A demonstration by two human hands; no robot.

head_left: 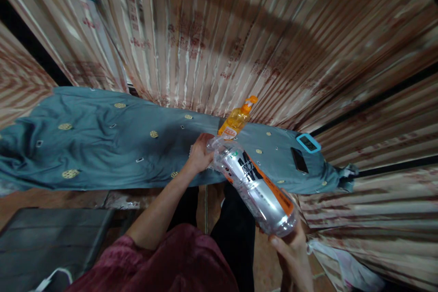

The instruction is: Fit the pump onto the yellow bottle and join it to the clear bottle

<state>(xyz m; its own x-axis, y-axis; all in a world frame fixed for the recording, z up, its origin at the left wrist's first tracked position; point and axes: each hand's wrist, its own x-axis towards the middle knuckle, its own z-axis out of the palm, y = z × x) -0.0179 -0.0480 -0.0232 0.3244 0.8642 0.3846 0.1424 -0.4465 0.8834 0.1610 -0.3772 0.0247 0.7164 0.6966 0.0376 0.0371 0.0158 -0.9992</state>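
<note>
My right hand [289,246] grips the base of a large clear plastic bottle [256,182] with a silver, black and orange label, holding it tilted with its neck pointing away from me. My left hand [200,153] is closed around the bottle's neck or cap end. Just beyond the neck an orange-yellow bottle [237,118] with an orange cap stands on a table draped in a teal cloth [102,146] with gold dots.
A dark phone [299,159] and a small device with a blue frame [308,143] lie on the cloth at the right. Striped curtains [239,32] hang behind and to the right. A dark flat surface [48,237] sits at the lower left.
</note>
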